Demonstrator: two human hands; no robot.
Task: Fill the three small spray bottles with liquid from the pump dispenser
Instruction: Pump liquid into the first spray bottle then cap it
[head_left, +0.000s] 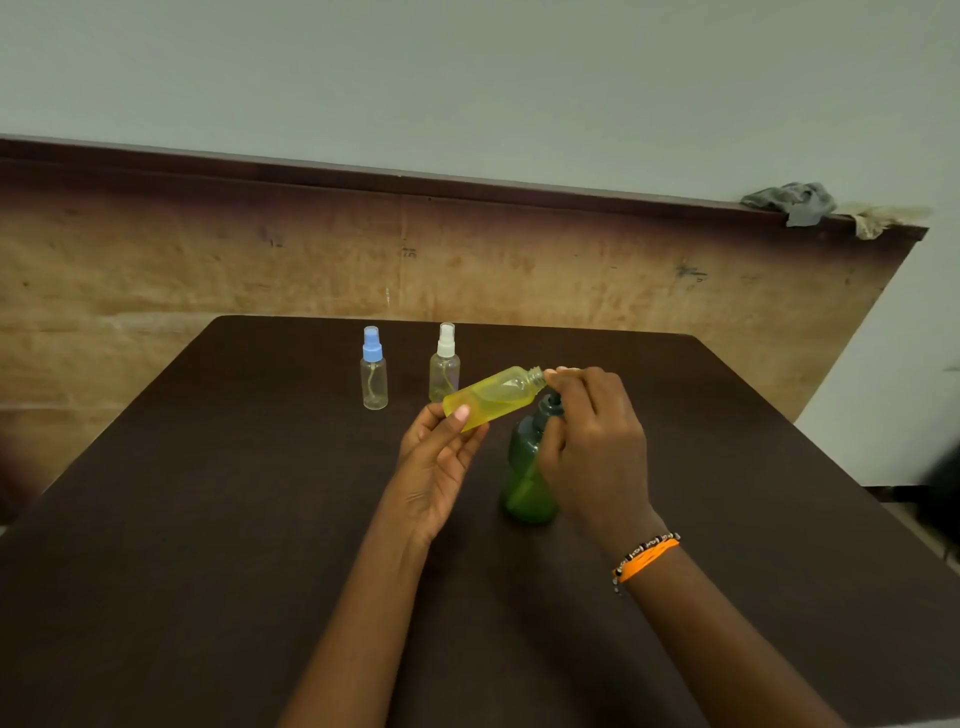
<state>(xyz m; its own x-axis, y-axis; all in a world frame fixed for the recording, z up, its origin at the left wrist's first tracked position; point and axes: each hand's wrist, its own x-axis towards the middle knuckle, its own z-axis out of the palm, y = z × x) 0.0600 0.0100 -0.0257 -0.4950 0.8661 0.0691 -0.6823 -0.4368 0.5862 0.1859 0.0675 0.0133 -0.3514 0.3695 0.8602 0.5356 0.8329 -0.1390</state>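
Left fingers clamp tilted yellow bottle; right fingers curl at its neck, holding unclear; keep mouth beneath pump spout.

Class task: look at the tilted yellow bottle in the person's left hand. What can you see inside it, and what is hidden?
Yellow liquid fills most of the yellow bottle, leaving a clear pocket near its uncapped neck. The left hand covers its base; the right hand hides the opening.

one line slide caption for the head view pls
Left hand tilts uncapped yellow bottle toward green pump dispenser under right hand.
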